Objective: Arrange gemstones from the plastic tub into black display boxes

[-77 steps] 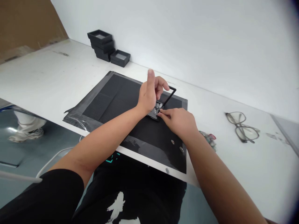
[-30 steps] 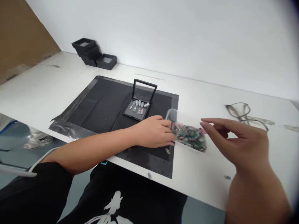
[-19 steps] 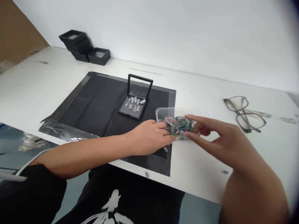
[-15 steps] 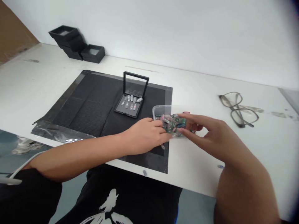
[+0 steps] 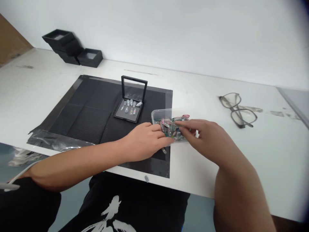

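Observation:
A clear plastic tub full of shiny press-on nails stands at the right edge of the black mat. My left hand lies over the tub's near left side, its fingers closed round the rim. Over the tub's right side, my right hand has thumb and fingertips pinched together among the nails; whatever is between them is too small to name. On the mat, an open black display case holds several pale decorated nails in two rows, with its framed lid upright.
Black boxes are stacked at the back left, with another box beside them. Eyeglasses lie on the white table at the right. A loose nail rests near the front edge.
My right thumb and fingertips, apart before, have come together over the nails. My left hand stays at the tub. The whole view has shifted slightly.

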The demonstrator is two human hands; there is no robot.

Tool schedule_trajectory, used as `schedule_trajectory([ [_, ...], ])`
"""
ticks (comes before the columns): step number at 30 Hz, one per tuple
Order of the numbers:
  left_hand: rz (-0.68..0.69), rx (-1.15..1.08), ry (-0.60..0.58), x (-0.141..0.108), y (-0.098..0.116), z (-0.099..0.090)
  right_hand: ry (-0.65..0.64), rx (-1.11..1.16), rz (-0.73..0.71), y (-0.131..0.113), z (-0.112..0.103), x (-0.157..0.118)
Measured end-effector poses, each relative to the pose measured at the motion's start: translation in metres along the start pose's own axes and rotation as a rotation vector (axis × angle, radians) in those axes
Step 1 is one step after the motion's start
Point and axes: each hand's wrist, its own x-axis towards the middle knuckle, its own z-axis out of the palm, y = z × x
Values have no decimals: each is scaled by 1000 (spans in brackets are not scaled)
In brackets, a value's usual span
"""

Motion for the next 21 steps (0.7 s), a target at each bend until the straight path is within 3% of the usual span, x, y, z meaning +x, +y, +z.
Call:
schedule_trajectory([
  [10, 22, 65, -17, 1, 2, -3, -99, -141, 140, -11, 0, 13],
  [18, -119, -101, 136, -1, -4, -19, -92, -117, 155, -10, 1, 13],
  [21, -153, -290, 82, 0, -7, -27, -72, -57, 120, -8, 1, 10],
])
